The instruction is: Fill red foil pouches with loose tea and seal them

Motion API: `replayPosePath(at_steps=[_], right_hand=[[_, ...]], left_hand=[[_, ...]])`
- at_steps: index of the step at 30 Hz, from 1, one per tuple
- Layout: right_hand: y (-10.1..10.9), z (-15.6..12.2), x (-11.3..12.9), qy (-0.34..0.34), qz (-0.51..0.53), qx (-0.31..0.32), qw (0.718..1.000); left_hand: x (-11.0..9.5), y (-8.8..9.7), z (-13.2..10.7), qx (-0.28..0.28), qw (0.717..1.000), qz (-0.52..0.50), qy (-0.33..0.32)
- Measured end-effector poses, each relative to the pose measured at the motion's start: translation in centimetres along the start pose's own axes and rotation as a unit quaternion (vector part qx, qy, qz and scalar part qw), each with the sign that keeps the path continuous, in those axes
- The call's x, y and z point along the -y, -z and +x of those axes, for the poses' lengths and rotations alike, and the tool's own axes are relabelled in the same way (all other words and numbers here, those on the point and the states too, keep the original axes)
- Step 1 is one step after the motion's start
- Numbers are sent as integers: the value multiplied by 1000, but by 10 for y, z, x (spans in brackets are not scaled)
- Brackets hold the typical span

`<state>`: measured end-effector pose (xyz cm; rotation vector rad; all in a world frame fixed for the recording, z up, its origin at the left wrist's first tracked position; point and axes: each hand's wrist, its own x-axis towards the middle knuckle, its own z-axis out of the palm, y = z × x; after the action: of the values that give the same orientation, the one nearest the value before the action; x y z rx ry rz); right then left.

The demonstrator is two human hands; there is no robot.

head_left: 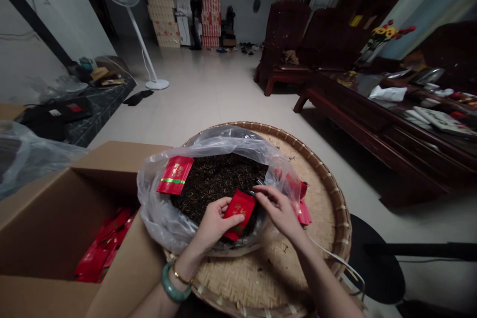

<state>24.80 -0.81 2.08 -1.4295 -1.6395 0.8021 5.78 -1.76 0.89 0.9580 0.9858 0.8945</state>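
Fingers and thumb of the left hand [215, 222] are closed on a red packet [242, 204], the thumb flat across its face, and they hold it over the dark leaves [212, 179] in the open plastic bag [155, 226]. The right hand [278, 210] is at the packet's upper corner, fingers bent and fairly close together; there is a slim, shiny thing by those fingertips, but it is small and dim from where I stand, so I can't fairly say whether they grip it or the packet's edge.

As for how far things have got, I'd call it partway. A heap of red packets [106, 246] lies in the cardboard box [122, 263] to the left, and I take those to be the finished share, though I can't see whether each one is filled. One more packet [176, 174] rests on the left side of the bag, over the edge of the leaves. Beyond the right side, some red wrappers [304, 212] lie on the woven tray [337, 194], perhaps waiting their turn. Plenty of loose leaf remains in the bag, so a good deal looks left to do.
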Motion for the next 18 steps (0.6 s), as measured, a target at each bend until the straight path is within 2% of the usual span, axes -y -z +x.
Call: replayPosePath(at_steps=[4,9,13,16,18], right_hand=[[-17,-4,23,3,47,40,998],[-18,-7,28,6,63,83,995],[-18,-8,29,-51,110,112,986],[-18,-9,26,-97,149,132,975],[-12,-9,19,-132,172,116,969]], left_hand=[[-8,-2,0,1,1000,-3,-4],[-15,-1,4,-57,995,65,-43],[-13,-3,6,-81,994,60,-50],[-12,-3,6,-66,997,29,-33],[-11,1,5,-62,998,-11,-10]])
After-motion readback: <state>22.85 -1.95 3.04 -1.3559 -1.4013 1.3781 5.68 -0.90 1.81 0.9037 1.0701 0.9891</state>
